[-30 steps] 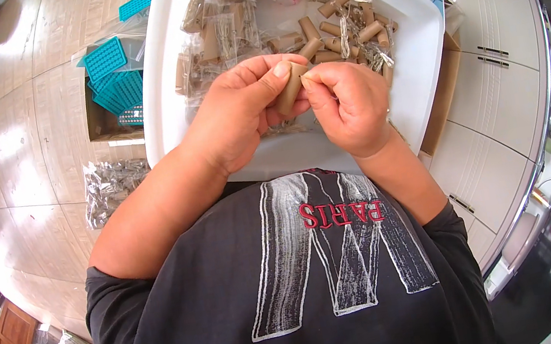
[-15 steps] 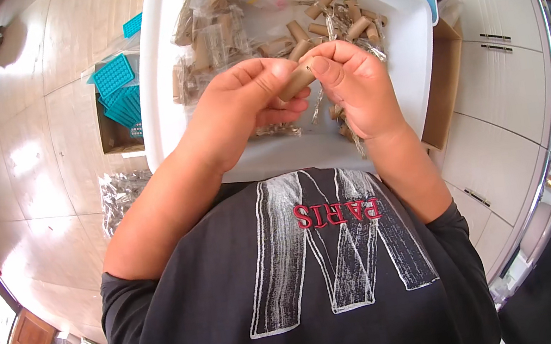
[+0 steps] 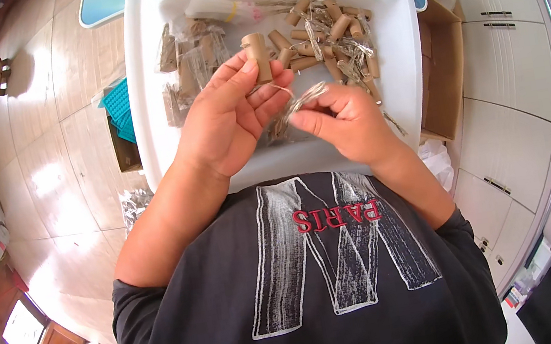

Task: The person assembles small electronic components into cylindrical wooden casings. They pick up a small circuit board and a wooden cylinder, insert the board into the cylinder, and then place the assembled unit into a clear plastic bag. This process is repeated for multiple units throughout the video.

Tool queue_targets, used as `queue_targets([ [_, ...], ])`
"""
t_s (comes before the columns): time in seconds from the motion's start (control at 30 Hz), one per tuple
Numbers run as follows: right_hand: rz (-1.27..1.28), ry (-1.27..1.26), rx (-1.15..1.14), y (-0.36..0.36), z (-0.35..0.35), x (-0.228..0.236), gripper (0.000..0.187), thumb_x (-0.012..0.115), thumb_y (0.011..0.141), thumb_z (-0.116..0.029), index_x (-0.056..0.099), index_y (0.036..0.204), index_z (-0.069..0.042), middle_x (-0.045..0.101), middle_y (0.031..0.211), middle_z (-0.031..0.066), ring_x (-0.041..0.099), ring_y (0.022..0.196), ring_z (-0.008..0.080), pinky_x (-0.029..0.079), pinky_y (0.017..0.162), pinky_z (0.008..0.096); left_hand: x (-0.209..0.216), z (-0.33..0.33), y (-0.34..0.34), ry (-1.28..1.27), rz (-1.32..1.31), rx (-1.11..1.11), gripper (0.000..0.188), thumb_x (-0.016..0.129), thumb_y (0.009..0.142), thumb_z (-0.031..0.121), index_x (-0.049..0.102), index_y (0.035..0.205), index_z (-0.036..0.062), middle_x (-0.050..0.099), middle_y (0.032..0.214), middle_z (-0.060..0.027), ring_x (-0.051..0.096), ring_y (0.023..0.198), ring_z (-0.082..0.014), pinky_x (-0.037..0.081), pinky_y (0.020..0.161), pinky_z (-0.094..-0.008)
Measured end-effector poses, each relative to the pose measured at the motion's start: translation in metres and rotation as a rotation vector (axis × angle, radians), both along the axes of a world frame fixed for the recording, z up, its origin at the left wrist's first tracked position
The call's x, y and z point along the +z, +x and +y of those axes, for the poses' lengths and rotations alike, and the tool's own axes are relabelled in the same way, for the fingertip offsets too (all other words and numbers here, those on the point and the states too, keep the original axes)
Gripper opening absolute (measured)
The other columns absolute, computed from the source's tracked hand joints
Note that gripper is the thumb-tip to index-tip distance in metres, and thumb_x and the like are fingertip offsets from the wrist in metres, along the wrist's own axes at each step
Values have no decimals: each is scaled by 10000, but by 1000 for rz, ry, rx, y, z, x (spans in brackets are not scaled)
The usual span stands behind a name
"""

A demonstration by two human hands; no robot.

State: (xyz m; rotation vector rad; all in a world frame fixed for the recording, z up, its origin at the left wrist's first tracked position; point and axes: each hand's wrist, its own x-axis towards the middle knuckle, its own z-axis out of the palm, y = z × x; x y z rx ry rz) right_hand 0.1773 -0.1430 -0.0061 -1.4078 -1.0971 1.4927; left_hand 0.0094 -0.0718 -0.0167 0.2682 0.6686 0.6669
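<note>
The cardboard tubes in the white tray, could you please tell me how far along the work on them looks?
Done, it seems: clear bags with tubes inside lie at the tray's left. In hand: the left hand holds one brown tube upright, and the right hand pinches a thin wire strand running from it. Left: a pile of loose tubes and wire at the tray's right.

The tube (image 3: 260,57) looks like matt brown cardboard, the wire bundle (image 3: 304,100) thin shiny metal. The tray (image 3: 393,76) is smooth white plastic, the bags (image 3: 190,56) clear and crinkly, the floor (image 3: 63,132) glossy tile.
</note>
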Motion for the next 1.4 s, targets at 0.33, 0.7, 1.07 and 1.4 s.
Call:
queue_targets([
  [0.33, 352, -69, -460, 14, 15, 5, 114, 570, 890, -156, 580, 877, -44, 585, 728, 18, 404, 507, 31, 325, 465, 158, 6, -4, 2, 260, 214, -135, 308, 606, 832, 36, 491, 1117, 43, 599, 1031, -107, 592, 908, -142, 495, 786, -248],
  [0.7, -192, 247, -162, 14, 12, -4, 105, 654, 800, -52, 632, 894, -13, 575, 770, 16, 516, 645, 72, 410, 570, 202, 10, -11, 10, 449, 325, -235, 307, 573, 854, 17, 500, 1151, -6, 609, 1015, -101, 609, 904, -164, 510, 810, -286],
  [1.07, -186, 358, -139, 8, 6, -4, 198, 667, 805, -86, 606, 977, -8, 565, 748, 6, 479, 610, 51, 389, 523, 194, 29, 1, 10, 221, 399, -296, 270, 486, 935, 209, 570, 1077, -5, 635, 939, -90, 629, 811, -153, 515, 708, -253],
  [1.4, 187, 134, -311, 17, 7, 6, 170, 640, 847, -99, 594, 991, -23, 545, 752, -52, 440, 643, 2, 341, 530, 149, 18, 113, -3, 1763, 1968, -558, 196, 558, 817, 107, 562, 1010, 75, 582, 1016, -125, 574, 940, -288, 480, 764, -382],
])
